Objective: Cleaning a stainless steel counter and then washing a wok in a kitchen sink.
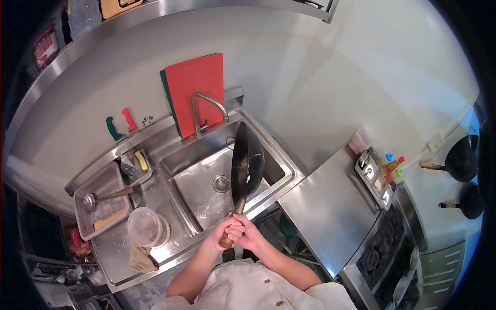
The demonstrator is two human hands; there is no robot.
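Observation:
A black wok (255,166) is turned up on its side over the stainless steel sink basin (197,205). Its wooden handle (226,241) points toward my body, and both hands are wrapped around it. My left hand (221,234) grips the handle from the left. From the other side, my right hand (248,232) closes on it, its fingers meeting those of the left. Small wet highlights show on the wok's surface. Behind it stands a gooseneck faucet (195,112), and the round drain (222,183) is visible left of the wok.
Left of the basin are a perforated plastic tray (79,211) with a ladle (90,202), a lidded tub (145,226) and a cloth (141,259). Red and green cutting boards (193,81) lean behind. A steel counter (329,209) and a gas stove (376,252) lie right.

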